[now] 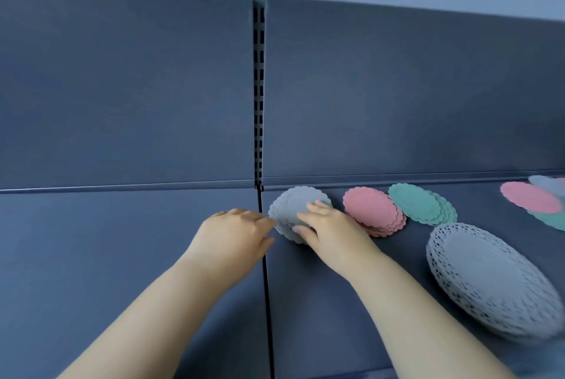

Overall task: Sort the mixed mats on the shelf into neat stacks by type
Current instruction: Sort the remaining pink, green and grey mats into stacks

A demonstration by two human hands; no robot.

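Head view: the small grey mats (293,204) sit as a stack near the back edge of the shelf (122,241), just right of the seam (266,274) between its two boards. The right hand (330,225) grasps this stack, fingers laid over the top and thumb against the near rim. The left hand (235,232) meets the stack's left rim; whether it grips or only pushes cannot be told.

The step in hand looks like squaring up this stack. To do it well, press inward from both sides so the scalloped edges line up, and hold the top down lightly, since thin mats probably slide on each other.

Keep it apart from the pink stack (374,213) just beside it on the right. The teal stack (423,204) and large grey lace mats (489,280) look sorted, while the loose mats (530,196) overlapping at the shelf's far right end appear unsorted.
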